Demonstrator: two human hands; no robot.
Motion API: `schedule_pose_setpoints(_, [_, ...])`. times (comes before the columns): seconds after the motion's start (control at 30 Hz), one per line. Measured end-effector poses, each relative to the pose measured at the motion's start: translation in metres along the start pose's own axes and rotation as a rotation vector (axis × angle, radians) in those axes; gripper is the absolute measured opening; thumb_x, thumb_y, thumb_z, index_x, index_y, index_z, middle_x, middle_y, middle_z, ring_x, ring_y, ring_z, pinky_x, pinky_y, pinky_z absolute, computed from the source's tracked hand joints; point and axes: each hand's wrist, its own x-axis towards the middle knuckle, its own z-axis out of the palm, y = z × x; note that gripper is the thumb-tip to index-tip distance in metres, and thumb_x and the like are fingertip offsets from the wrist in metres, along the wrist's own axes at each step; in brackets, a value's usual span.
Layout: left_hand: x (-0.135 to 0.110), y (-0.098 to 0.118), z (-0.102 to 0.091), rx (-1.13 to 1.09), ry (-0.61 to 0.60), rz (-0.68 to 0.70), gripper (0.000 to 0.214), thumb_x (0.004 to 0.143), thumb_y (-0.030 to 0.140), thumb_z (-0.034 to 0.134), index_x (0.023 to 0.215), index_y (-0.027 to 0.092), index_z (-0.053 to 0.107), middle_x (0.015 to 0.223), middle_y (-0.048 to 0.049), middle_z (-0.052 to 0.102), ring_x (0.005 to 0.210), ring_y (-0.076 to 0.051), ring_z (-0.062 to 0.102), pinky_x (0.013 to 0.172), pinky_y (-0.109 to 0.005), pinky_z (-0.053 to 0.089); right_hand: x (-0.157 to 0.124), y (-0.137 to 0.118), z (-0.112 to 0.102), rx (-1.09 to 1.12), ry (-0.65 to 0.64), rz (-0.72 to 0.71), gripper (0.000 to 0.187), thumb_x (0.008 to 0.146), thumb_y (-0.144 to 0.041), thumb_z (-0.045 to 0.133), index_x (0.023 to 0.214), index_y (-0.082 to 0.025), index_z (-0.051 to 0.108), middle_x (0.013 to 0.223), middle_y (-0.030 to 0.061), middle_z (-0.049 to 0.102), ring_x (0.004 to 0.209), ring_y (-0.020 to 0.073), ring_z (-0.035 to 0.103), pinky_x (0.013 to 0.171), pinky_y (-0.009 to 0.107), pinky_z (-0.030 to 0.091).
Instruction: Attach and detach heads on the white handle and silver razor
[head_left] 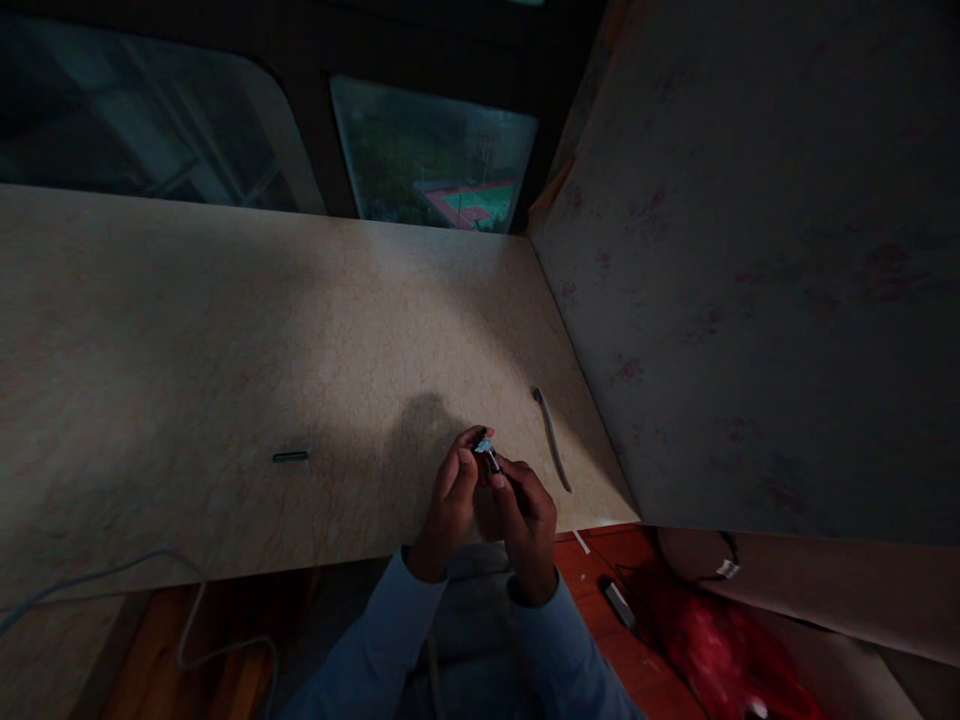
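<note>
Both of my hands meet over the front edge of the pale tabletop [360, 360]. Between their fingertips is a small dark object with a shiny silver part [487, 452], too small and dim to name. My left hand [448, 497] pinches it from the left, the thumb pressed near its upper end. From the right, my right hand [530, 515] grips the lower end between thumb and fingers. To the right of the hands lies a slim, slightly curved grey strip with a dark end [553, 440]. A small dark, flat oblong piece [290, 457] rests well to the left.
A patterned light panel [750, 270] borders the tabletop on the right, and windows [439, 160] stand behind it. A pale cable [191, 600] loops over the front left edge. Below right, a red bag [720, 640] and a small whitish object [620, 604] lie on the reddish floor.
</note>
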Motion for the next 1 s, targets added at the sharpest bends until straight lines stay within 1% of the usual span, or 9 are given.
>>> schedule_pose_setpoints(0.1, [0.0,-0.001,-0.002,0.048,-0.006,0.029,0.058,0.087,0.065,0.049,0.119,0.019,0.064,0.123,-0.0121,0.064,0.117,-0.024,0.056,0.104,-0.036,0.04,0.001,0.0,-0.001,0.012,0.003,-0.002,0.02,0.094,-0.025,0.056,0.108,-0.022,0.069,0.096,0.0064,0.07,0.088,0.0187,0.065,0.076,0.031,0.051])
schedule_pose_setpoints(0.17, [0.0,-0.001,-0.004,0.086,-0.026,0.04,0.057,0.089,0.063,0.046,0.121,0.019,0.063,0.126,-0.0124,0.063,0.12,-0.025,0.055,0.107,-0.038,0.037,0.001,0.0,-0.002,0.018,0.002,0.0,0.019,0.093,-0.025,0.057,0.107,-0.021,0.069,0.096,0.007,0.071,0.089,0.0193,0.066,0.076,0.031,0.052])
schedule_pose_setpoints(0.37, [0.001,0.002,-0.01,0.141,-0.078,0.038,0.056,0.09,0.062,0.046,0.122,0.018,0.063,0.129,-0.0131,0.062,0.124,-0.025,0.053,0.11,-0.039,0.034,0.001,-0.002,-0.004,0.033,0.011,0.018,0.018,0.092,-0.028,0.06,0.103,-0.019,0.071,0.094,0.0076,0.074,0.087,0.0198,0.069,0.074,0.031,0.054])
schedule_pose_setpoints(0.5, [0.001,0.004,-0.009,0.146,-0.082,0.034,0.054,0.09,0.06,0.047,0.121,0.019,0.065,0.129,-0.0126,0.063,0.125,-0.025,0.052,0.111,-0.04,0.033,0.0,-0.001,-0.004,0.029,0.024,0.042,0.019,0.092,-0.03,0.059,0.101,-0.019,0.071,0.093,0.0078,0.074,0.085,0.0202,0.069,0.072,0.031,0.054])
schedule_pose_setpoints(0.63, [0.002,0.006,-0.009,0.181,-0.071,0.059,0.051,0.091,0.058,0.047,0.119,0.02,0.066,0.128,-0.0117,0.064,0.123,-0.025,0.054,0.11,-0.039,0.034,0.0,0.001,-0.004,0.022,0.04,0.044,0.018,0.091,-0.029,0.06,0.101,-0.019,0.071,0.093,0.0073,0.074,0.084,0.0197,0.069,0.072,0.031,0.054])
schedule_pose_setpoints(0.77, [0.006,0.009,-0.012,0.226,-0.07,0.076,0.046,0.091,0.055,0.051,0.116,0.02,0.069,0.12,-0.0114,0.068,0.117,-0.026,0.057,0.106,-0.039,0.037,0.0,0.0,-0.004,-0.024,0.022,0.053,0.018,0.092,-0.028,0.059,0.102,-0.018,0.071,0.093,0.0075,0.075,0.084,0.0198,0.069,0.072,0.03,0.054])
schedule_pose_setpoints(0.87, [0.009,0.008,-0.013,0.244,-0.06,0.102,0.043,0.091,0.052,0.053,0.113,0.019,0.07,0.111,-0.0115,0.07,0.109,-0.025,0.06,0.101,-0.038,0.041,0.0,-0.002,-0.004,-0.068,-0.006,0.059,0.02,0.093,-0.028,0.057,0.103,-0.018,0.07,0.098,0.0081,0.075,0.088,0.0202,0.069,0.074,0.03,0.054])
schedule_pose_setpoints(0.93, [0.01,0.006,-0.014,0.272,-0.043,0.113,0.04,0.091,0.05,0.052,0.105,0.018,0.072,0.1,-0.0114,0.072,0.098,-0.024,0.063,0.095,-0.037,0.044,0.0,-0.004,-0.004,-0.098,-0.019,0.065,0.021,0.094,-0.029,0.056,0.104,-0.018,0.07,0.101,0.0088,0.074,0.091,0.0204,0.069,0.076,0.03,0.053])
schedule_pose_setpoints(1.0, [0.01,0.004,-0.014,0.316,-0.03,0.122,0.039,0.093,0.049,0.05,0.091,0.018,0.073,0.085,-0.0104,0.07,0.085,-0.023,0.062,0.09,-0.037,0.046,0.001,-0.007,-0.005,-0.129,-0.025,0.062,0.022,0.094,-0.029,0.055,0.105,-0.018,0.07,0.102,0.009,0.074,0.091,0.0202,0.069,0.076,0.029,0.053])
